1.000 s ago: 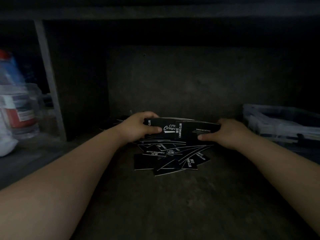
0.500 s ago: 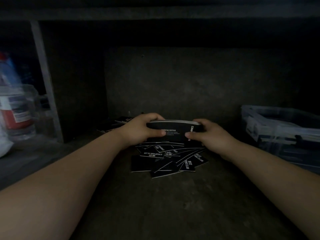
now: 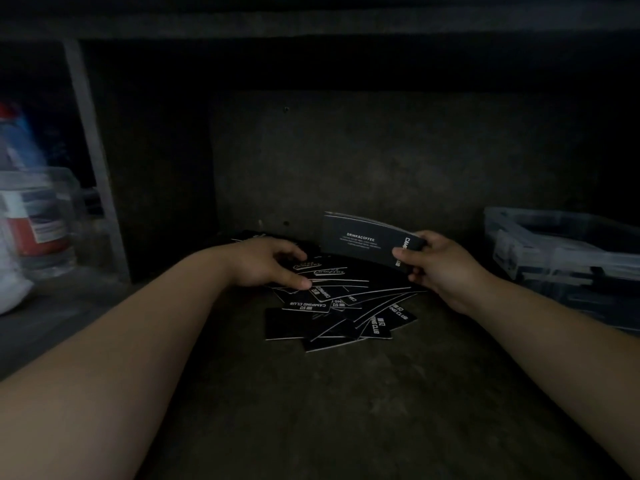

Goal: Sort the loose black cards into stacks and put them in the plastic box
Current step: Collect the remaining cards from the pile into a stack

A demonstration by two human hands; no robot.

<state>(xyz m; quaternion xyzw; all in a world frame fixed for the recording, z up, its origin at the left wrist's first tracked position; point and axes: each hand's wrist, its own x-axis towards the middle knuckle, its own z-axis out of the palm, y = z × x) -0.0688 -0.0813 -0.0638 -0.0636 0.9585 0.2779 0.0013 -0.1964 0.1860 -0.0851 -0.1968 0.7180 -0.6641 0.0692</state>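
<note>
Stack of black cards [image 3: 360, 240] (top reads DRINK&COFFEE) pinched at its right end by the right hand [image 3: 440, 268], just above the loose cards [image 3: 332, 313] fanned on the dark surface. Left hand [image 3: 266, 265] rests on the pile's left side, fingers loosely spread. Plastic box [image 3: 554, 251] at right.

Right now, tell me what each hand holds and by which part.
The right hand pinches the card stack by its right end; the left hand holds nothing, fingers touching the loose cards.
</note>
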